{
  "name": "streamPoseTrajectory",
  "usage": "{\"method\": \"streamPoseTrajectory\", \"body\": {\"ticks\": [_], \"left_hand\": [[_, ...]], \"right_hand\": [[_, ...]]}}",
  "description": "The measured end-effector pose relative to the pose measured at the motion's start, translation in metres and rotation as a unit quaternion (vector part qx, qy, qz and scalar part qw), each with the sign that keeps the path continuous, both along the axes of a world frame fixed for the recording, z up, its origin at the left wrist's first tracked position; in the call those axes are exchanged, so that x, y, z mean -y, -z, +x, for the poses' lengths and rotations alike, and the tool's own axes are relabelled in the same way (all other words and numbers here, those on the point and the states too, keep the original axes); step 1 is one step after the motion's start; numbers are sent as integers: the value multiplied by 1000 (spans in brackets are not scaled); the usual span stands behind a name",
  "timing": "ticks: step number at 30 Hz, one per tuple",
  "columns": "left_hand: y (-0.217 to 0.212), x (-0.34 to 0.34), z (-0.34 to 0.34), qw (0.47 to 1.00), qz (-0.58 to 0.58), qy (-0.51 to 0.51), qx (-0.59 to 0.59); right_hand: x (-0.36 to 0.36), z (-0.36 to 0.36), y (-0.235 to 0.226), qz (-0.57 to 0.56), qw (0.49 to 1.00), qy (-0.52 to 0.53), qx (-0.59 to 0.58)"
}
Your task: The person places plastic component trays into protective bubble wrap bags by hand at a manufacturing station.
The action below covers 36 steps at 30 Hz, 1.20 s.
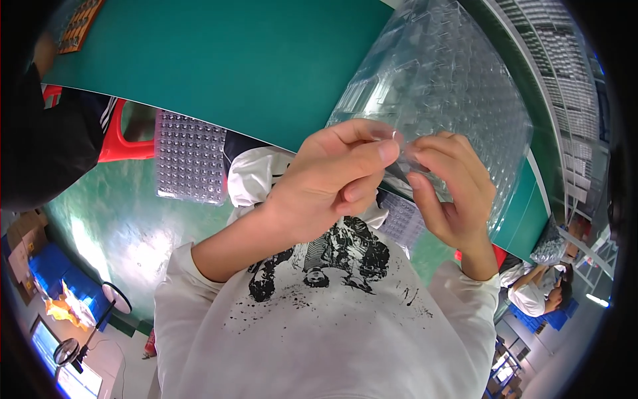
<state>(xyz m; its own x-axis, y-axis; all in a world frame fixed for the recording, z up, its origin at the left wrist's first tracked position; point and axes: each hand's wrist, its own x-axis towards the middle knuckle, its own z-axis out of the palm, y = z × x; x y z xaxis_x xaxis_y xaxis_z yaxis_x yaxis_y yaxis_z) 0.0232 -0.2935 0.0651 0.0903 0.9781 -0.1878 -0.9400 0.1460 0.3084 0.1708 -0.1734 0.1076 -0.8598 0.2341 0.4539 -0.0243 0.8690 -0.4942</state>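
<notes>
My left hand [335, 166] is closed, its thumb and forefinger pinching a thin piece of clear plastic film [403, 159]. Close by on the right, my right hand [458, 183] has its fingers bent round the same film, thumb below. Whether this film is part of the large bag behind it, I cannot tell. That large clear plastic bag [438, 73] lies on the green tabletop [219, 60], just beyond my hands. Rows of round cups, like those of clear blister trays, show through it.
A clear blister tray [191, 156] sits below the table edge at left, beside a red stool [123, 139]. Someone in dark clothing [53, 139] is at the far left. An orange-brown tray [80, 25] lies on the table's far left corner. Another person [541, 289] is at the right.
</notes>
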Motion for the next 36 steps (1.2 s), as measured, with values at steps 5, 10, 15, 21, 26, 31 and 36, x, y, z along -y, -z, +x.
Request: {"method": "streamPoseTrajectory", "body": {"ticks": [5,10,15,21,26,31,36], "left_hand": [[-19,-2,4,993,-77,-59,-65],[-13,5,-7,983,-91,-36,-153],[-5,4,-17,961,-89,-19,-261],[5,2,-26,902,-111,-29,-417],[13,2,-30,888,-140,-22,-438],[30,7,-34,870,-130,-9,-475],[36,7,-27,868,-124,-30,-480]], "right_hand": [[1,1,1,9,1000,4,0],[2,4,5,17,999,-18,39],[7,1,14,34,998,-26,50],[12,-5,27,59,996,-12,59],[14,-6,36,76,995,-9,62],[16,-8,43,111,992,7,52],[17,-9,42,104,991,4,80]]}}
